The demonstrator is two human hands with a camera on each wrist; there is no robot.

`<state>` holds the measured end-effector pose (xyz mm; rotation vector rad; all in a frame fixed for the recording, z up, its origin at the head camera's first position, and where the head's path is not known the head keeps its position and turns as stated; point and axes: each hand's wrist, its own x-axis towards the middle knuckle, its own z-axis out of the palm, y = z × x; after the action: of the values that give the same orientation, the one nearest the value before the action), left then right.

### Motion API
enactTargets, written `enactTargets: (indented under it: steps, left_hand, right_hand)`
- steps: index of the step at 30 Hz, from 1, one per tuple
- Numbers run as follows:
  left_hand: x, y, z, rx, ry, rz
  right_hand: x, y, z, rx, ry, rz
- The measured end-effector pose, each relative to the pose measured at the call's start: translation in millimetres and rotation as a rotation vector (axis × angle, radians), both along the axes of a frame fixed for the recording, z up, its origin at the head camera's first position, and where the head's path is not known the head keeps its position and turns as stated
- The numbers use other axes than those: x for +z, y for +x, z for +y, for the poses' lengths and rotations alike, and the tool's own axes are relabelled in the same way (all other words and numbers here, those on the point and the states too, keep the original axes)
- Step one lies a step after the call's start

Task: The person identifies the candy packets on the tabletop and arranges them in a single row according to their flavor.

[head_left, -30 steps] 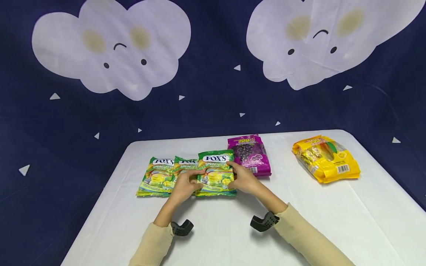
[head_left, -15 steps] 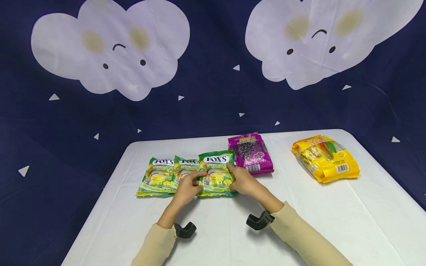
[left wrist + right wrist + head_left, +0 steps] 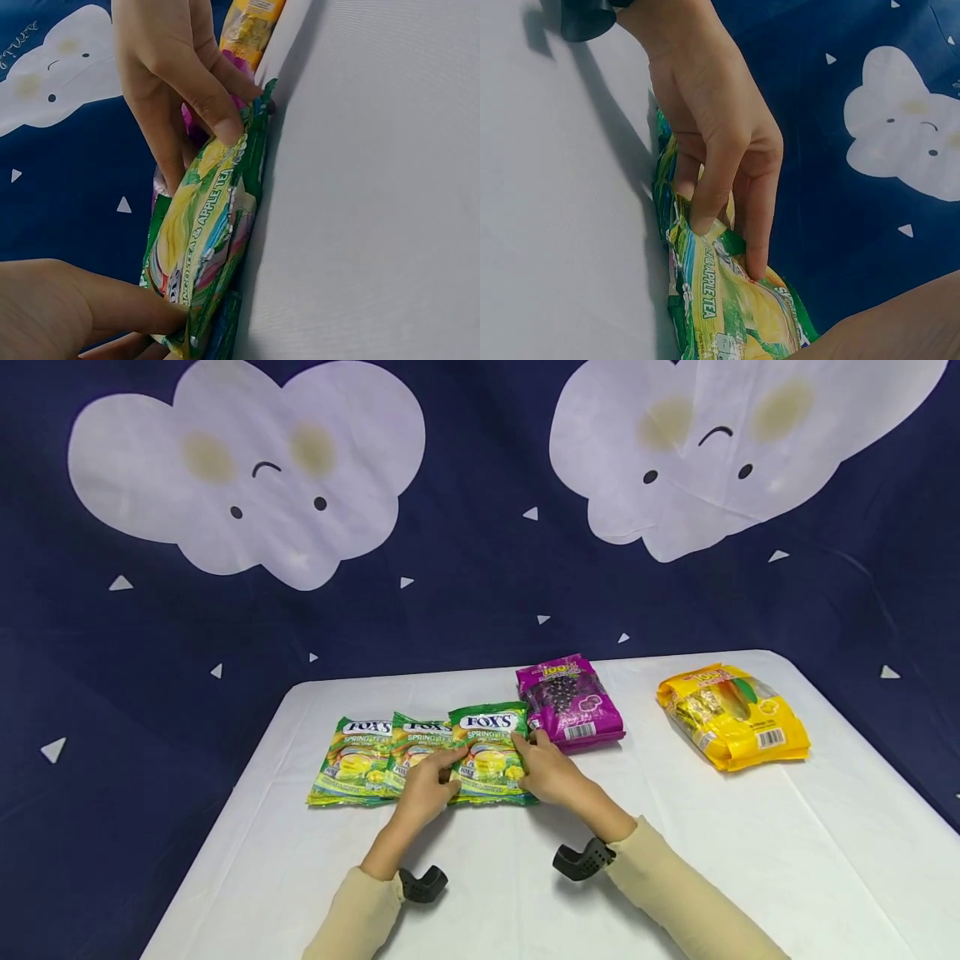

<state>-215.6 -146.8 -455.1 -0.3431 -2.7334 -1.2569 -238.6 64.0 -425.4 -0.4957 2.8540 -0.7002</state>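
Three green Fox's Spring Tea candy bags lie in a row in the head view: a left bag, a middle bag and a right bag, each overlapping its neighbour. My left hand holds the right bag's left edge, index finger on its front and thumb low at the side. At the opposite edge my right hand grips the same bag. The left wrist view shows the bag's lower edge between both hands, close to the tablecloth. Against the right hand's fingertips is a purple candy bag.
Farther right lies a yellow candy bag with a clear window. All the bags are on a white-covered table, before a dark blue cloth backdrop with printed clouds. Black wrist cameras stick out from both sleeves.
The right green bag has shifted slightly right with both hands. The purple bag has slid right and a little toward the back. The other green bags and the yellow bag stay put.
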Motion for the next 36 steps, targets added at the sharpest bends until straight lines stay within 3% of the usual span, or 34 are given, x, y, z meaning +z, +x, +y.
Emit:
enactTargets:
  steps: [7,20,25,30,36]
  left_hand:
    - [-1.0,0.1,2,-0.003,-0.033,0.020]
    - [0.3,1.3,3,-0.033,-0.062,0.048]
    - [4.3,-0.5,3,-0.011,-0.066,0.033]
    - [6.1,0.4,3,0.030,-0.057,0.049]
    - [5.1,5.6,9,0.074,-0.110,0.095]
  right_hand:
    - [-0.9,-0.3,2,0.004,0.029,-0.001]
    - [-3.6,4.9,2,0.003,0.028,0.091]
    - [-3.3,1.4,4,0.008,0.007,0.104]
    - [-5.4,-2.1,8,0.028,-0.049,0.091]
    - [-9.2,-2.6,22,0.117,-0.179,0.067]
